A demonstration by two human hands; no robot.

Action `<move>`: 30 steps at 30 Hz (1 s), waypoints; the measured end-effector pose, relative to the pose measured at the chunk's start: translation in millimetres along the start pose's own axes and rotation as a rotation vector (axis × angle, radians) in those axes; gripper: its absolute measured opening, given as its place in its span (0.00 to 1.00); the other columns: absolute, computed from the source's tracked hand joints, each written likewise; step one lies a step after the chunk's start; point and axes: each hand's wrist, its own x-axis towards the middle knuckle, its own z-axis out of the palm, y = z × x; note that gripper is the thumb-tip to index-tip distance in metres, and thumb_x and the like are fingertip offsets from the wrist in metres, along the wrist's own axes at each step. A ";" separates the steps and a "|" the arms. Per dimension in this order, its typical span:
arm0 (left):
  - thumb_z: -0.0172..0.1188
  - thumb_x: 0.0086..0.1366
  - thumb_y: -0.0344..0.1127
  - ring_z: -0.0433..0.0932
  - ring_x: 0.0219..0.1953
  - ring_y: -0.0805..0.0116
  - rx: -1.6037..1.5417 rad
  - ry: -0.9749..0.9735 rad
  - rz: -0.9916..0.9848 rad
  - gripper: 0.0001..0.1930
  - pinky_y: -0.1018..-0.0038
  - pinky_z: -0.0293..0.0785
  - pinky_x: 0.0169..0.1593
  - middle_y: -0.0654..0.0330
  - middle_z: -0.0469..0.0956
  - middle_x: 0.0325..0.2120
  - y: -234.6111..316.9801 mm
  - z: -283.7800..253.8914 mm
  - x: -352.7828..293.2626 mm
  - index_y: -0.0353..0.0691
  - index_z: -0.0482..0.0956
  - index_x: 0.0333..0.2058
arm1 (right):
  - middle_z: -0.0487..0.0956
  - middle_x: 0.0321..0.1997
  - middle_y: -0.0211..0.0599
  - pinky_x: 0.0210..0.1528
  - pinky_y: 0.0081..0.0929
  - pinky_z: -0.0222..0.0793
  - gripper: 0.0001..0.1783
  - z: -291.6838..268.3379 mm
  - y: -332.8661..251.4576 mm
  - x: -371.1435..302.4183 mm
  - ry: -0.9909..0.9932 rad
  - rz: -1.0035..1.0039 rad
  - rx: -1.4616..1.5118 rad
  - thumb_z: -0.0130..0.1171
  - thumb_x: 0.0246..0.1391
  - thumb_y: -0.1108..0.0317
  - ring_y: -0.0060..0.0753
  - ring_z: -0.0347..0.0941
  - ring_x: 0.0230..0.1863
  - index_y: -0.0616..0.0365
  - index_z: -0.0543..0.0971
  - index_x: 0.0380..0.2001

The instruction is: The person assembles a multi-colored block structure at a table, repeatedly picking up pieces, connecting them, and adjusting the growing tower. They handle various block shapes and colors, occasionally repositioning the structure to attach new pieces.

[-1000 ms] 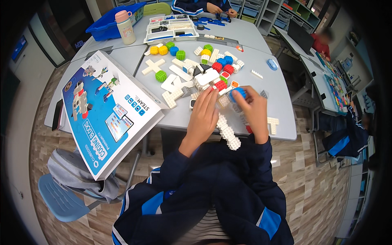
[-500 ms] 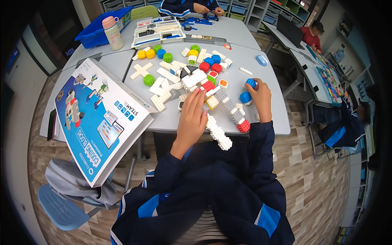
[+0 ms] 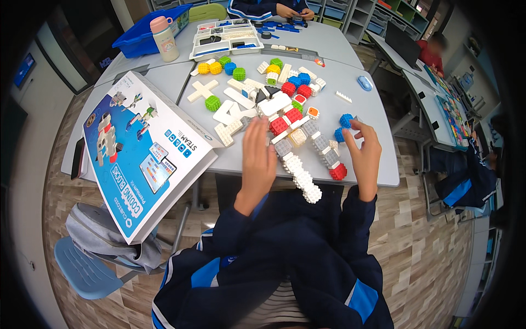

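Observation:
A figure of joined toy blocks lies at the table's near edge, with red blocks [image 3: 285, 120], a grey arm [image 3: 324, 149] ending in a red block [image 3: 338, 171], and a knobbly white strip [image 3: 301, 178] overhanging the edge. My left hand [image 3: 257, 162] is beside its left side, fingers stretched out, holding nothing. My right hand [image 3: 366, 153] is right of the grey arm, thumb and forefinger apart beside two blue blocks [image 3: 343, 127]. Whether a fingertip touches them is hard to tell. Loose white pieces [image 3: 233, 118] and a green block [image 3: 212, 103] lie left of the figure.
A large blue-and-white box [image 3: 145, 159] leans on the table's left edge. Farther back are a sorting tray [image 3: 253, 48], a bottle [image 3: 164, 41] and a blue bin [image 3: 131, 46]. Across the table a person's hands [image 3: 290, 11] handle small parts.
My right hand's fingers have spread off the upper blue block, and the two blue blocks sit closer together. My left hand has drawn back left from the figure, uncovering its red blocks.

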 end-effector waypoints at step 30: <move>0.68 0.59 0.28 0.81 0.40 0.61 -0.087 -0.164 -0.293 0.18 0.68 0.76 0.44 0.52 0.81 0.41 -13.9 -31.8 -17.1 0.36 0.80 0.49 | 0.78 0.33 0.39 0.39 0.28 0.71 0.13 7.1 -65.4 -56.3 -0.368 -0.119 0.311 0.66 0.52 0.75 0.32 0.76 0.34 0.63 0.81 0.42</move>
